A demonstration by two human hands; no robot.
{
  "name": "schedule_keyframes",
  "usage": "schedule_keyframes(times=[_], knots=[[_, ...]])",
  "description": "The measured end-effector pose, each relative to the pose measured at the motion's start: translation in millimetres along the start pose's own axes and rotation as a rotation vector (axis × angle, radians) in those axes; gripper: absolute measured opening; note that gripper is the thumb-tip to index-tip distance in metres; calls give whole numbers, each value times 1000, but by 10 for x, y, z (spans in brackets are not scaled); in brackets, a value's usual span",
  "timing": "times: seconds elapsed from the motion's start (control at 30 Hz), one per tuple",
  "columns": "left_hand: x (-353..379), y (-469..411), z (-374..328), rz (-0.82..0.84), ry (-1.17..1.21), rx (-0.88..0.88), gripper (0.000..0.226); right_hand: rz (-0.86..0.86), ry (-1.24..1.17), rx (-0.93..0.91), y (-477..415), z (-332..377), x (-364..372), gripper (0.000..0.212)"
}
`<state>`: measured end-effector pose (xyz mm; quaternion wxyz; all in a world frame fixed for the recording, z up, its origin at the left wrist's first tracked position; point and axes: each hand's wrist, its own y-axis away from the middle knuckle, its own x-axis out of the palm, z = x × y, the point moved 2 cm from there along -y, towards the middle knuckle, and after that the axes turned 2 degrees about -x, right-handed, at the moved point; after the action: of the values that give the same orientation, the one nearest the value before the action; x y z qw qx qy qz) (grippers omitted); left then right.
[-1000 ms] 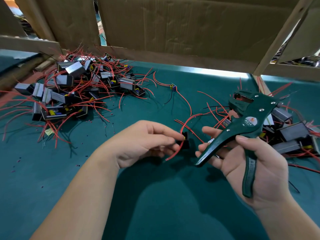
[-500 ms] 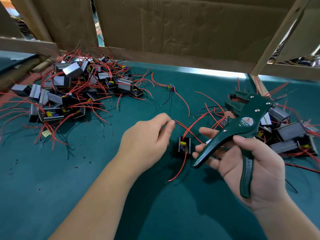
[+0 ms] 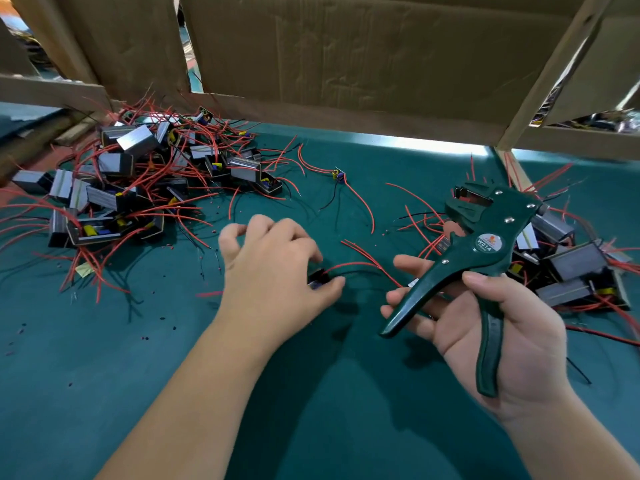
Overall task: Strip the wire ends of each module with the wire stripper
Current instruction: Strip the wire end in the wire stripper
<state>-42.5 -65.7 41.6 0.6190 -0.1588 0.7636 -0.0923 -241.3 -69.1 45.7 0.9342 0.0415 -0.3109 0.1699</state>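
Returning to the dropped small black module (image 3: 317, 279), left hand (image 3: 270, 271) pinches it; right hand (image 3: 530, 341) grips dark green wire stripper (image 3: 485, 244), handles unsqueezed.

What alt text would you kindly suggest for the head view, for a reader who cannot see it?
A person's right hand holds a dark green wire stripper over a green table while the left hand pinches a small black module trailing red wires. A left pile and a right pile of similar modules lie before cardboard walls.
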Motion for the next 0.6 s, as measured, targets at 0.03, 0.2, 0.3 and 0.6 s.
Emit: schedule_keyframes(times=[0.03,0.2,0.3,0.6], knots=[[10,-6,9,17,23,40,38,-2,-3,6,3,0,-5,57],[55,-3,-54,87,187,242,24,1,10,13,6,1,13,83],[65,1,-75,32,285,258,23,-5,6,12,6,9,17,75],[73,-43,-45,115,1159,-305,12,63,-14,173,43,-56,49,81]])
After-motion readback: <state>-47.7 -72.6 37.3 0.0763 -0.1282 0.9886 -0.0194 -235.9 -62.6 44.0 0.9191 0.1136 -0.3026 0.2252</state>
